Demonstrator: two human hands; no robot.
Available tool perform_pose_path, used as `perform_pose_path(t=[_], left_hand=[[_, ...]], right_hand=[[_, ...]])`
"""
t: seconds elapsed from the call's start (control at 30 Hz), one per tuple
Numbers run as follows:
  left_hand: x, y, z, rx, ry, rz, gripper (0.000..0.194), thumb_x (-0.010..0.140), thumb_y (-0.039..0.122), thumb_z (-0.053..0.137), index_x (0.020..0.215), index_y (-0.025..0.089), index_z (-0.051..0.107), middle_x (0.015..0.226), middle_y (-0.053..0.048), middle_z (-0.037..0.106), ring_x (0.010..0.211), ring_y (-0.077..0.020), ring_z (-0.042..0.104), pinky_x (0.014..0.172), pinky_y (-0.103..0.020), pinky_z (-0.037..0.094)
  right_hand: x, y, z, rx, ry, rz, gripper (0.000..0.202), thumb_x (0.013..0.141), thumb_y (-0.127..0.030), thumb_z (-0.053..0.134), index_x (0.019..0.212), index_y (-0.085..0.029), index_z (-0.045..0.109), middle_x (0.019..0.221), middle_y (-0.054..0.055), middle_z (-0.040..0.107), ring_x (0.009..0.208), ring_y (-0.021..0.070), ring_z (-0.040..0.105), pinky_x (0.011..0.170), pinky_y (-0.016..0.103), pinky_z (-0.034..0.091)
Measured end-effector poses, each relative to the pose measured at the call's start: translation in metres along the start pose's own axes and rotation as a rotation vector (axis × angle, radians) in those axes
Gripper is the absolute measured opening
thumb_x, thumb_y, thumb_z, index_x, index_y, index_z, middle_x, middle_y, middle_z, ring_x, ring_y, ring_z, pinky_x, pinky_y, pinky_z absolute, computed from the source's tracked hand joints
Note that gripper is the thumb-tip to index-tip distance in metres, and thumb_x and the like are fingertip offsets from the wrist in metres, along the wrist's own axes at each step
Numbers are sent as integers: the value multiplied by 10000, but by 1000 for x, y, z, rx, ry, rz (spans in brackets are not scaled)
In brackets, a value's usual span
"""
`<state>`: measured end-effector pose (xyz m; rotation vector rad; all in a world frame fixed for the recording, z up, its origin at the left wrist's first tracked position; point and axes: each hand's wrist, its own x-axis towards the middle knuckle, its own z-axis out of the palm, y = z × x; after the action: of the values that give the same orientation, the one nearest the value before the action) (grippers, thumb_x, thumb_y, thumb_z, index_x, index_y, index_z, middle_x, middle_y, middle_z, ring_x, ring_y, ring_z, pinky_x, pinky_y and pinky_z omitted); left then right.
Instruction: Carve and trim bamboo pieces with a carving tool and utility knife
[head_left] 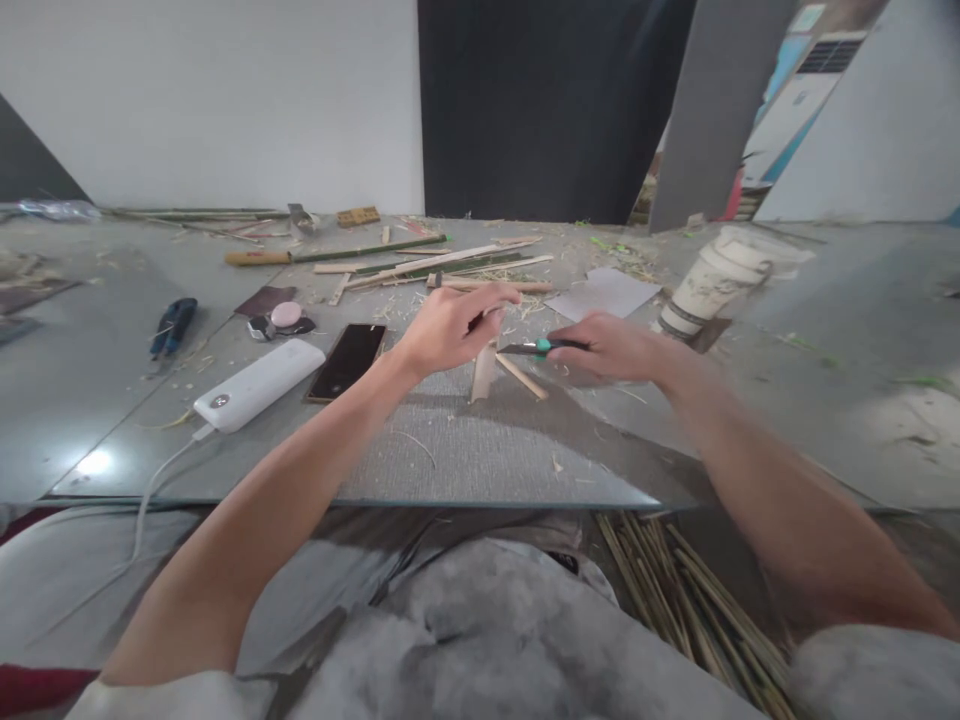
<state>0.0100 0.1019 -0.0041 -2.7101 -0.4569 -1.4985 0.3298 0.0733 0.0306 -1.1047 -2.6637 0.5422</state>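
Pale strip lies on bench; left hand at its far end, grip undetermined. Right hand's grip encloses knife beside it, apparently for control.

Your table bears a phone and white power bank left of your left hand; bamboo strips lie beyond it.
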Motion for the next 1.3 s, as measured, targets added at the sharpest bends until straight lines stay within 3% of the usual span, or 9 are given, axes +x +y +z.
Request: perform_pose_path(t=[0.1, 0.27, 0.43, 0.67, 0.8, 1.0, 1.17, 1.3], left_hand=[[1, -1, 1, 6, 16, 26, 428, 1218, 262, 493, 1352, 177, 891, 687, 17, 739, 529, -109, 556, 607, -268, 383], [0, 2, 1, 13, 29, 62, 447, 1239, 223, 482, 1450, 163, 871, 814, -11, 821, 620, -109, 651, 630, -266, 408], [-5, -1, 6, 23, 37, 94, 565, 1209, 178, 438, 1663, 173, 775, 771, 24, 766, 585, -116, 606, 595, -276, 376], [-9, -9, 9, 55, 36, 79, 633, 1150, 165, 460, 1746, 172, 673, 706, 50, 696, 554, -140, 561, 582, -294, 367], [-8, -8, 8, 57, 25, 69, 617, 1171, 189, 461, 1756, 171, 654, 636, 89, 598, 485, -128, 477, 558, -290, 340], [-8, -8, 9, 57, 19, 83, 601, 1182, 223, 447, 1748, 182, 646, 667, 73, 635, 485, -126, 475, 553, -286, 336], [-8, -7, 12, 45, 25, 115, 612, 1183, 214, 430, 1751, 200, 656, 676, 68, 639, 490, -130, 473, 547, -289, 311], [-8, -7, 11, 40, 21, 119, 536, 1200, 228, 454, 1648, 225, 749, 703, 56, 669, 514, -120, 504, 576, -286, 348]], right_hand=[[2, -3, 3, 0, -23, -26, 655, 1217, -829, 540, 840, -298, 603, 598, -61, 499, 562, 164, 445, 631, 381, 296], [3, -6, 7, 7, 53, -53, 618, 1248, -773, 559, 883, -282, 645, 640, -50, 564, 604, 156, 490, 650, 385, 296], [4, -2, 8, -1, 69, -67, 630, 1250, -795, 552, 884, -289, 633, 618, -56, 558, 579, 157, 473, 647, 392, 278], [6, 0, 13, 32, 106, -84, 611, 1243, -777, 568, 879, -291, 634, 585, -75, 536, 546, 146, 440, 617, 377, 277], [4, 3, 14, 128, 23, 10, 632, 1228, -815, 591, 869, -296, 638, 544, -79, 562, 478, 137, 471, 553, 350, 315], [0, -2, 12, 222, -69, 75, 662, 1258, -811, 582, 846, -296, 646, 538, -42, 643, 463, 151, 577, 524, 318, 433], [-2, -5, 7, 234, -92, 69, 668, 1255, -817, 607, 842, -294, 650, 544, -43, 642, 474, 146, 584, 528, 318, 430], [-2, -6, 2, 193, -82, 46, 640, 1256, -790, 609, 856, -292, 650, 575, -46, 642, 513, 149, 604, 571, 332, 419]])
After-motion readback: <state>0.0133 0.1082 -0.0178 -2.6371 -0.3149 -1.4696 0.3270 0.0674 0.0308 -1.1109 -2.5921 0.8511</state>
